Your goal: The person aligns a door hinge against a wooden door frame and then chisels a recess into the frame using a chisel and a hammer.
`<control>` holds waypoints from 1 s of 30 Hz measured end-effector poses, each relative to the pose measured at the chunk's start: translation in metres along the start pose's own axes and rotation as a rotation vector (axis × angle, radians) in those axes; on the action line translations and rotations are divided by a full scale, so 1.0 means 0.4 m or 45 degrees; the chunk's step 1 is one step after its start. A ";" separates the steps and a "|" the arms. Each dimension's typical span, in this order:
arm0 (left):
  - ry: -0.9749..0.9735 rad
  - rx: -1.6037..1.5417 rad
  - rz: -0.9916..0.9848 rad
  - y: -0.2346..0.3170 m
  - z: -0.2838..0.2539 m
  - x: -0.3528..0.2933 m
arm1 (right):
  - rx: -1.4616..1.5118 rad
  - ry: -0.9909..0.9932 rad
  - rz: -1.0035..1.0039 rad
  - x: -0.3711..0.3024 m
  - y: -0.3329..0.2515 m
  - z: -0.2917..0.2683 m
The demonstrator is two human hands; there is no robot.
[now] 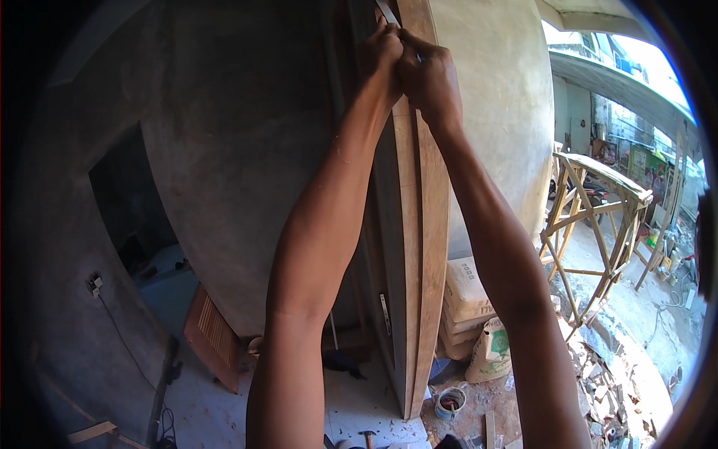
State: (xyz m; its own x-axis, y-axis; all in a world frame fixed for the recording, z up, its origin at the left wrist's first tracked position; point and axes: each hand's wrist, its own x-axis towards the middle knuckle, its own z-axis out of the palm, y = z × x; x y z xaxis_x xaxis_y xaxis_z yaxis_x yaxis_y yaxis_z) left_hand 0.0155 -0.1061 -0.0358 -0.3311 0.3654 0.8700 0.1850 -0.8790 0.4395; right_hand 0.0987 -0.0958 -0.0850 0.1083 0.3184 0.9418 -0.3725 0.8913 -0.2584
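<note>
Both my arms reach up to the top of the view, along the edge of a tall wooden door frame (432,176). My left hand (381,54) is closed beside the frame, its fingers at a narrow, flat metal tool (387,13) that slants up and left. My right hand (434,78) is closed right against the left one, in line with the tool. A small bluish spot shows between the hands, perhaps part of its handle. The tool's exact kind and its upper end cannot be made out. A metal plate (385,314) sits low on the door edge.
Stacked bags (465,292), an open sack (490,352) and a bucket (450,402) stand right of the frame. A hammer (367,438) lies on the floor below. A louvred wooden panel (212,337) leans left. Outside are a wooden trestle (598,217) and rubble (609,389).
</note>
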 end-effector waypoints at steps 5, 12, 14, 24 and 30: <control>0.186 0.002 -0.018 -0.016 0.013 -0.047 | -0.106 0.006 -0.196 -0.024 0.041 -0.007; 0.073 0.022 0.046 -0.016 -0.015 -0.035 | -0.103 -0.106 -0.042 -0.028 0.014 -0.002; 0.060 0.024 0.033 -0.013 0.002 -0.028 | -0.109 -0.083 -0.043 -0.011 0.032 -0.004; 0.332 0.284 0.351 -0.036 0.065 -0.093 | -0.150 -0.065 -0.136 -0.024 0.023 -0.022; 0.147 0.040 0.214 -0.034 -0.014 0.011 | -0.094 -0.108 0.127 -0.025 -0.028 0.003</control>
State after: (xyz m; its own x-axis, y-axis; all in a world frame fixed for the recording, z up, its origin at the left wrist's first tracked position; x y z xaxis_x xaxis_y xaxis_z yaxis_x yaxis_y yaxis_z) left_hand 0.0062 -0.0942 -0.0393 -0.3968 0.1750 0.9011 0.2748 -0.9140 0.2986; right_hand 0.1008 -0.1095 -0.0912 -0.0052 0.3811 0.9245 -0.3084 0.8789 -0.3640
